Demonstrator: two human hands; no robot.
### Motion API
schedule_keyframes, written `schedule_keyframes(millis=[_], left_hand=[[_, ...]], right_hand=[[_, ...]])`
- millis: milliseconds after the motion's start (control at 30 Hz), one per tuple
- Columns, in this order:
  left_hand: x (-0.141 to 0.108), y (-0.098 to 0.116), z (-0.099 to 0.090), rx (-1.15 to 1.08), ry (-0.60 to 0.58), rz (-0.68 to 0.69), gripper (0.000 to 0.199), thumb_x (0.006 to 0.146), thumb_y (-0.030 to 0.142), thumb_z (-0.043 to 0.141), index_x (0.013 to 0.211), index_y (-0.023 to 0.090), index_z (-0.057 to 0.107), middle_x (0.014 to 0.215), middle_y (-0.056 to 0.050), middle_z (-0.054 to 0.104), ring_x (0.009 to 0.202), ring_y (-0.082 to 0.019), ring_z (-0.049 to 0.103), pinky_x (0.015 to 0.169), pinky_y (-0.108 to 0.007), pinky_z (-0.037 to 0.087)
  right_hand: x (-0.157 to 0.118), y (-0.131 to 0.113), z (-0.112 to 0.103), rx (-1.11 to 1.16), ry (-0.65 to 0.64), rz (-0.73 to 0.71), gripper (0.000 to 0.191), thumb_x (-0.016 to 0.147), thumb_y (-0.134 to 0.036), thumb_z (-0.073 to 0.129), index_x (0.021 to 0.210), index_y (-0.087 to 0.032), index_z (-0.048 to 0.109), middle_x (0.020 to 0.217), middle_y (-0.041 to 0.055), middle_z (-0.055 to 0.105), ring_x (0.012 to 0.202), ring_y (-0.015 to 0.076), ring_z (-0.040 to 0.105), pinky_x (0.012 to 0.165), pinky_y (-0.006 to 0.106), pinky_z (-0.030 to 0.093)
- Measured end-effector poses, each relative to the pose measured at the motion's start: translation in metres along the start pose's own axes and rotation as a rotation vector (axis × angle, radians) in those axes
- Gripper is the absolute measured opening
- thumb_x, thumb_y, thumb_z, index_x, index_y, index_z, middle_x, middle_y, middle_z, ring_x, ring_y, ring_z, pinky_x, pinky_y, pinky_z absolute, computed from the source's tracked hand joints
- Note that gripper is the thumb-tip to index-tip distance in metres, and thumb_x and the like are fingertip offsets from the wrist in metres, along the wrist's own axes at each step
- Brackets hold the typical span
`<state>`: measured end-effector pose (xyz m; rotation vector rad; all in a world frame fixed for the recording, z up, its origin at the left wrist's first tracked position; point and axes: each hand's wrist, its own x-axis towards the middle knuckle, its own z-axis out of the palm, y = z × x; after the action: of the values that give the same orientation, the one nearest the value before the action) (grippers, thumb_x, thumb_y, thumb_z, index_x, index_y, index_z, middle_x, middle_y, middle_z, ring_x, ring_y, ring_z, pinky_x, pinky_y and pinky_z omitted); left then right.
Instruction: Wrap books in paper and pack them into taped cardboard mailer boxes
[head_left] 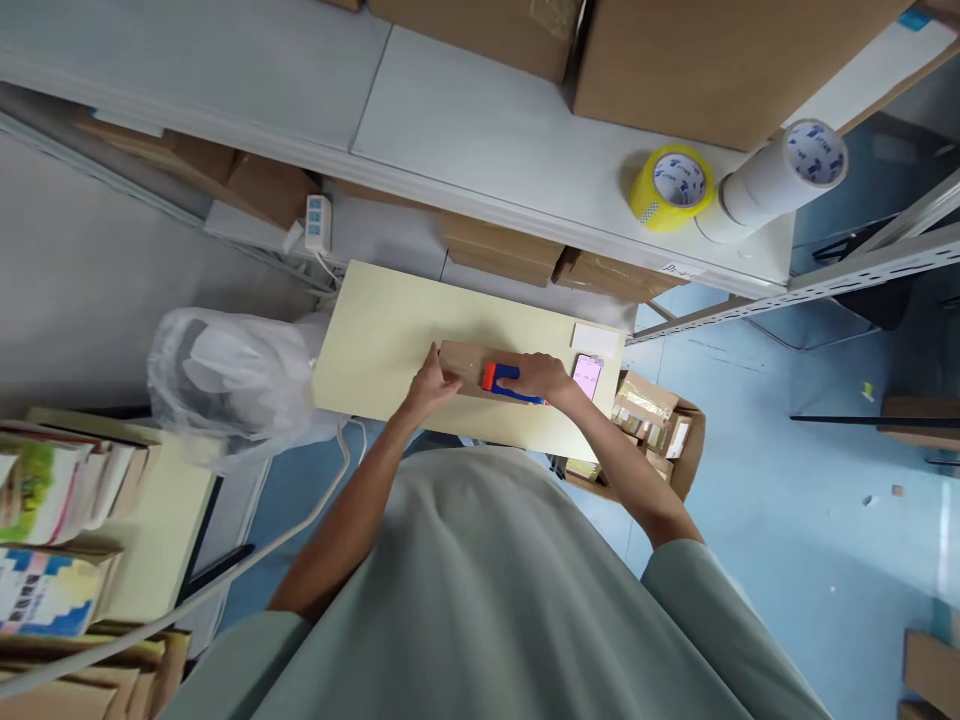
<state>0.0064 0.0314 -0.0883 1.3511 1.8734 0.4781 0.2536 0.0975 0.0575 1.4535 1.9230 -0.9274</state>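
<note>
A clear plastic bag [232, 375] is seen at the left, beside the cream tabletop [367, 345]; the left end of a small cardboard box [459, 360], laid on the tabletop, is gripped by the left hand [431, 384], thumb and fingers closed around it; a blue handheld tool [506, 378] with an orange-red end is held over the box, wrapped by the right hand's [543, 377] fingers; box contact cannot be told; a lit smartphone [586, 375] is placed just right; an open carton [695, 440] of packages is set beyond.

Stockroom — cartons [660, 65], tape rolls [765, 185].
</note>
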Motion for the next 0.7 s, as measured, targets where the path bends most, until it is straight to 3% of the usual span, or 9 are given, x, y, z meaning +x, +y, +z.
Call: schedule_keyframes(millis=[100, 200, 333, 500, 600, 700], left_hand=[[-0.007, 0.018, 0.023, 0.092, 0.063, -0.149, 0.1, 0.092, 0.056, 0.079, 0.168, 0.003, 0.041, 0.153, -0.033, 0.063, 0.147, -0.046, 0.061, 0.122, -0.056, 0.051], [-0.013, 0.029, 0.038, 0.136, 0.169, -0.132, 0.112, 0.097, 0.07, 0.069, 0.168, -0.008, 0.033, 0.153, -0.04, 0.058, 0.149, -0.052, 0.056, 0.124, -0.06, 0.047], [-0.02, 0.032, 0.047, 0.235, 0.232, -0.091, 0.119, 0.101, 0.081, 0.054, 0.171, -0.011, 0.025, 0.152, -0.042, 0.056, 0.147, -0.054, 0.054, 0.122, -0.064, 0.046], [-0.024, 0.034, 0.05, 0.337, 0.26, -0.086, 0.116, 0.106, 0.082, 0.039, 0.171, -0.013, 0.023, 0.149, -0.043, 0.056, 0.146, -0.054, 0.053, 0.119, -0.061, 0.048], [-0.024, 0.037, 0.05, 0.369, 0.261, -0.087, 0.115, 0.107, 0.081, 0.035, 0.172, -0.013, 0.023, 0.149, -0.044, 0.056, 0.145, -0.054, 0.054, 0.117, -0.061, 0.05], [-0.023, 0.038, 0.049, 0.396, 0.255, -0.094, 0.115, 0.107, 0.081, 0.034, 0.171, -0.015, 0.022, 0.15, -0.045, 0.055, 0.145, -0.054, 0.054, 0.117, -0.062, 0.05]], right_hand=[[0.002, 0.001, 0.004, 0.0, -0.003, -0.004, 0.054, 0.106, -0.064, 0.063, 0.136, -0.021, 0.079, 0.132, 0.0169, 0.082, 0.122, 0.0359, 0.079, 0.094, 0.037, 0.06], [0.001, 0.003, 0.004, 0.003, -0.006, -0.021, 0.056, 0.107, -0.064, 0.061, 0.135, -0.019, 0.079, 0.132, 0.0178, 0.082, 0.124, 0.0359, 0.079, 0.096, 0.037, 0.06], [-0.003, 0.001, 0.003, 0.017, -0.001, -0.036, 0.056, 0.108, -0.061, 0.062, 0.138, -0.016, 0.077, 0.132, 0.0195, 0.082, 0.125, 0.0355, 0.078, 0.098, 0.038, 0.06], [-0.014, 0.001, -0.004, 0.042, 0.002, -0.045, 0.05, 0.109, -0.054, 0.063, 0.135, -0.015, 0.077, 0.133, 0.0213, 0.081, 0.122, 0.035, 0.079, 0.096, 0.037, 0.061], [-0.027, 0.026, -0.011, 0.041, -0.008, -0.028, 0.051, 0.108, -0.057, 0.065, 0.132, -0.014, 0.079, 0.128, 0.0215, 0.082, 0.119, 0.0358, 0.079, 0.092, 0.036, 0.06], [-0.045, 0.075, -0.017, 0.049, -0.004, 0.027, 0.057, 0.103, -0.065, 0.071, 0.121, -0.012, 0.08, 0.119, 0.0232, 0.083, 0.111, 0.036, 0.081, 0.084, 0.035, 0.059]])
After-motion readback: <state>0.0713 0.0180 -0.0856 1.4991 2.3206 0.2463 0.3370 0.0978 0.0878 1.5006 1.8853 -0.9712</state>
